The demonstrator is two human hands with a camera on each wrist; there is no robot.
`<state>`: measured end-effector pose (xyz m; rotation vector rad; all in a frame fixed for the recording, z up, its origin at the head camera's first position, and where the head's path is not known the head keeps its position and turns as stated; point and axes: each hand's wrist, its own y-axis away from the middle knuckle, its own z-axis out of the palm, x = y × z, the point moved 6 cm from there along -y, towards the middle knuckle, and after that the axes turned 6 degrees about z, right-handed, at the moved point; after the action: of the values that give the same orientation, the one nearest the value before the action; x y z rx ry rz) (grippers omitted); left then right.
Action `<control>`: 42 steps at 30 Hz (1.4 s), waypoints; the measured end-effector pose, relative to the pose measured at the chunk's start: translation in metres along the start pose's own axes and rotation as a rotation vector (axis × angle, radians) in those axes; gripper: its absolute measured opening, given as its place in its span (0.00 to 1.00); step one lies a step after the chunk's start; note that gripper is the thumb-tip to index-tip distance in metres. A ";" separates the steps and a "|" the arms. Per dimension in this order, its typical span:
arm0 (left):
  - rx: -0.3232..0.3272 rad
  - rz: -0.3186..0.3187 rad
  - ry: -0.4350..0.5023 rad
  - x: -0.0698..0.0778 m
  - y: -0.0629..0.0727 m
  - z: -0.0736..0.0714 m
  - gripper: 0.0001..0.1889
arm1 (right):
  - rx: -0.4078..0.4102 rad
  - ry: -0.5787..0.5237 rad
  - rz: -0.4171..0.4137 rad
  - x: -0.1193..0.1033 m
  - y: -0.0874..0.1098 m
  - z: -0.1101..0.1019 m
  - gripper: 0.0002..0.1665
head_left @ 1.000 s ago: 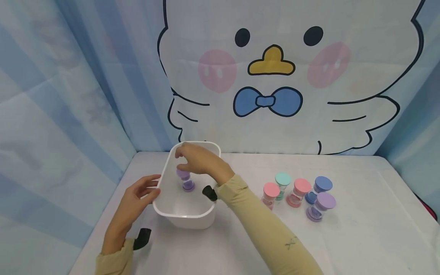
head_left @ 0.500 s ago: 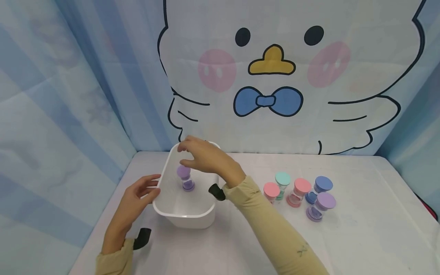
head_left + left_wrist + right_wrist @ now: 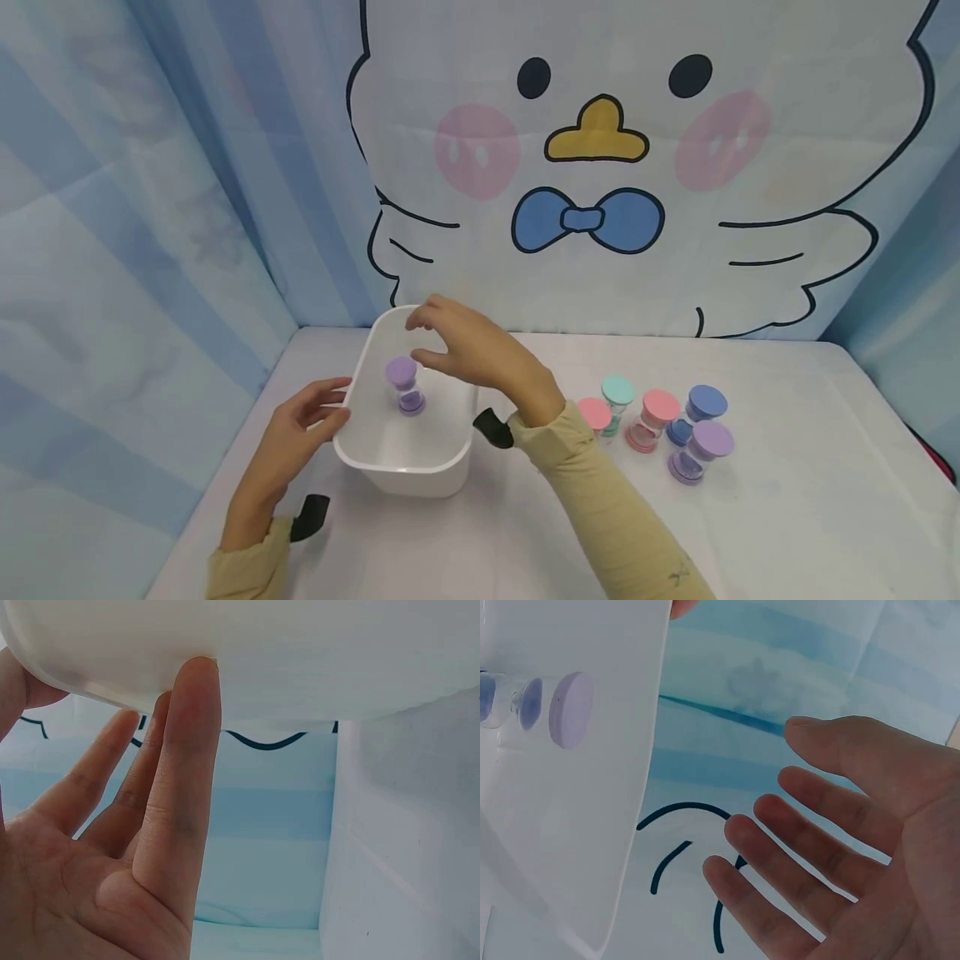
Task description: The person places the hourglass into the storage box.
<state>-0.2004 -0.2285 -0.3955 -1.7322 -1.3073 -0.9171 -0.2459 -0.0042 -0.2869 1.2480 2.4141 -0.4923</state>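
your right hand [image 3: 480, 343] is empty, fingers apart near the purple hourglass [image 3: 405, 386], left hand [image 3: 297, 432] loosely touching the white tub [image 3: 414, 483], centre-left

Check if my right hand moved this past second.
Yes: against the printed bow tie, your right hand has shifted rightward, away from the purple hourglass in the white bin.

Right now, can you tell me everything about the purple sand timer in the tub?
The purple sand timer is small, with flat, round purple ends and a see-through middle that narrows to a waist. It looks like plastic. Purple sand shows inside, but I can't tell exactly how much is in each half. It stands upright on the floor of the white tub. The right hand is close by, but isn't touching it.
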 end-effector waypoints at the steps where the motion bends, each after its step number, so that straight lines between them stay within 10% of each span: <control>1: 0.001 0.000 0.001 0.000 0.000 0.000 0.26 | 0.006 -0.004 0.002 0.001 0.002 -0.001 0.20; 42: 0.010 -0.003 0.026 0.001 0.000 -0.001 0.26 | 0.162 -0.001 0.040 0.057 0.079 0.001 0.21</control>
<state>-0.2003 -0.2291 -0.3942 -1.7054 -1.2961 -0.9309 -0.2115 0.0782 -0.3253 1.3584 2.3832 -0.6880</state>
